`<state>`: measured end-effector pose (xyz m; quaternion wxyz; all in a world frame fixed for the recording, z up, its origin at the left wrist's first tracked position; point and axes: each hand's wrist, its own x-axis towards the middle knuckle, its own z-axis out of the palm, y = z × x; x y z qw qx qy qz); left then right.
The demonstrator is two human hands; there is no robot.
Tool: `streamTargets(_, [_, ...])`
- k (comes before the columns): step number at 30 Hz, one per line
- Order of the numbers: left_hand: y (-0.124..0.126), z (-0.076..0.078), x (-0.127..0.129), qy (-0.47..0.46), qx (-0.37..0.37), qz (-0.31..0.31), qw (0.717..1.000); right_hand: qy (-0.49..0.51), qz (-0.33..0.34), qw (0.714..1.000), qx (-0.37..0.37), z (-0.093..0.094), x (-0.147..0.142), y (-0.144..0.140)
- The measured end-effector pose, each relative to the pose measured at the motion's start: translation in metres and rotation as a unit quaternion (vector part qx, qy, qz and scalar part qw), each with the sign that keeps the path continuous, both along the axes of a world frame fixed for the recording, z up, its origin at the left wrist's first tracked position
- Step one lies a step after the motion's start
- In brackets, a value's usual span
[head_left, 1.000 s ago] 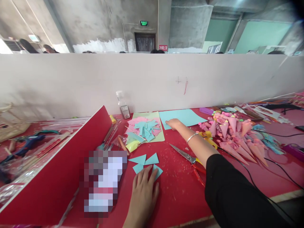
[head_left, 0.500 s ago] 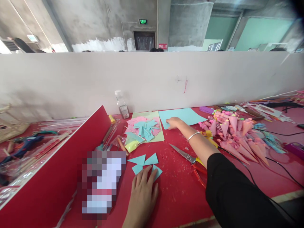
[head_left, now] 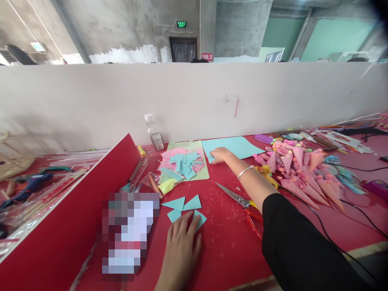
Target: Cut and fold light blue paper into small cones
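My left hand [head_left: 183, 238] lies flat with its fingers out, over light-blue paper triangles near the front of the red table. Its fingertips touch the lower pieces and partly cover them; another paper triangle [head_left: 192, 203] shows just beyond. My right hand [head_left: 219, 155] reaches forward to the near left corner of a light-blue paper sheet [head_left: 238, 146], fingers closed on that corner; the fingertips are partly hidden. Under the right forearm lie large scissors [head_left: 238, 198] with red and yellow handles, blades pointing away to the left.
Pink and blue paper scraps [head_left: 184, 163] sit on a pale green sheet [head_left: 206, 171]. A clear bottle [head_left: 155, 135] stands by the white partition [head_left: 121, 97]. Pink paper cones [head_left: 303, 173] and black cables [head_left: 318, 226] occupy the right. A red board [head_left: 75, 206] divides the left side; a blurred-out object [head_left: 130, 234] lies beside it.
The view has shifted very slightly. My right hand stays at the blue sheet's corner, and my left hand rests on the paper triangles as before.
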<state>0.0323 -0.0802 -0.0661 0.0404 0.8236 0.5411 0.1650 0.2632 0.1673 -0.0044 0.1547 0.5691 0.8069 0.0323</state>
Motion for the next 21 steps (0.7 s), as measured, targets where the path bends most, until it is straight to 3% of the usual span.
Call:
streamTargets(15, [0.000,-0.002,0.000,-0.003,-0.001,0.001,1.000,-0.047,-0.004,0.996,-0.069,0.017,-0.008,-0.001])
streamTargets(21, [0.001,0.000,0.000,-0.001,-0.011,-0.003,1.000,-0.063,-0.006,0.995,-0.075,0.011,-0.012,-0.001])
